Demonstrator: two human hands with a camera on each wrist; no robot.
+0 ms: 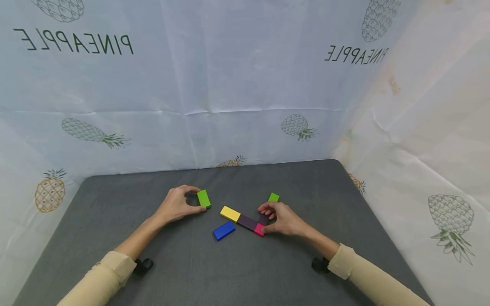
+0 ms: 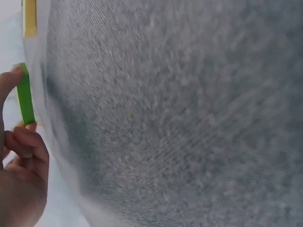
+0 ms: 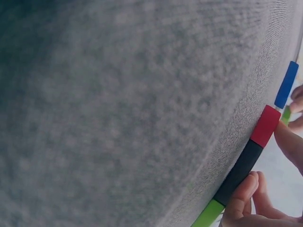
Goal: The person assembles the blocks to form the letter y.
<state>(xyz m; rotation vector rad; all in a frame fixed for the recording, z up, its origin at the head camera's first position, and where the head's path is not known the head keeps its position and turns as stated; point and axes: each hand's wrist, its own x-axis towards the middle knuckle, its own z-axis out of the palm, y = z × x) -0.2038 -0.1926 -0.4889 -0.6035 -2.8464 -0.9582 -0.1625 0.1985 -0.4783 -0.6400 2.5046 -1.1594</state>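
My left hand (image 1: 178, 204) pinches a green block (image 1: 204, 198) by its ends, between thumb and fingers; the left wrist view shows this green block (image 2: 26, 94) standing between the fingertips. My right hand (image 1: 282, 217) holds a bent row of blocks at its corner. There the thumb touches a red block (image 1: 259, 229), while the curled fingers lie against a black block (image 3: 239, 170) near a second green block (image 1: 273, 197). From the red block the row's other arm runs left through another black block (image 1: 247, 222) to a yellow block (image 1: 230, 213). The right hand partly hides the row.
A loose blue block (image 1: 223, 230) lies just below the yellow end of the row. Everything rests on a dark grey tabletop (image 1: 183, 263) with rounded far corners. A pale curtain (image 1: 245, 76) printed with pineapples hangs behind the table and along its sides.
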